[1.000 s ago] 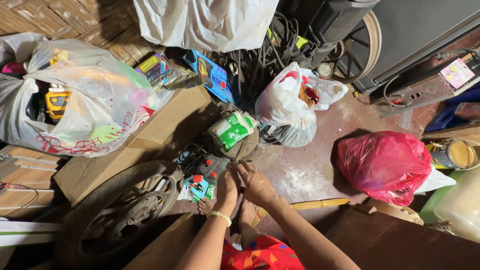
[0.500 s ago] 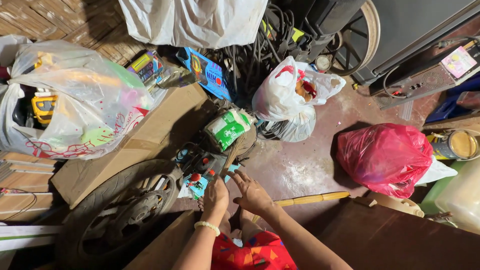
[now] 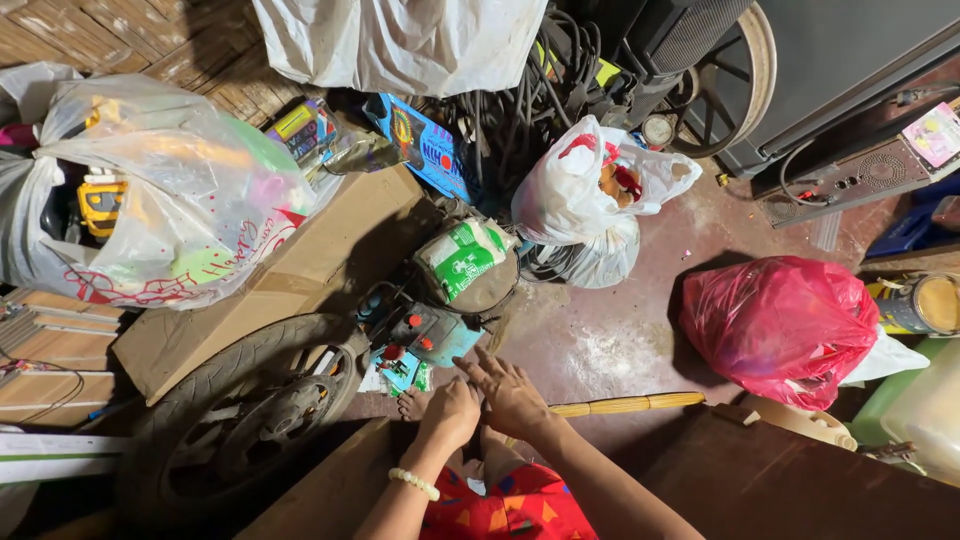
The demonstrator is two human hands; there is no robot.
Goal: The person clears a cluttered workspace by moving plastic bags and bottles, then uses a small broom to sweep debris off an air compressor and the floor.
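Observation:
My left hand (image 3: pixel 450 410) is curled into a loose fist just above my lap, with a white bead bracelet (image 3: pixel 413 484) on its wrist. Nothing shows inside it. Touching it on the right is my right hand (image 3: pixel 512 393), held flat with its fingers spread and empty. Both hands hover a short way below a small blue device with red knobs (image 3: pixel 425 335) on the floor. Behind the device lies a green and white packet (image 3: pixel 465 262) on a round dark object. My red patterned clothing (image 3: pixel 520 510) shows at the bottom edge.
A motorcycle wheel with tyre (image 3: pixel 250 410) leans on a cardboard box (image 3: pixel 270 290) at left. Above them sits a clear bag of toys (image 3: pixel 150 190). A white bag (image 3: pixel 590 190), tangled cables (image 3: pixel 520 110), a red bag (image 3: pixel 780 325) and a bamboo stick (image 3: pixel 620 405) lie around.
Both hands have drawn back a little from the blue device toward my body. The right hand's fingers have spread out.

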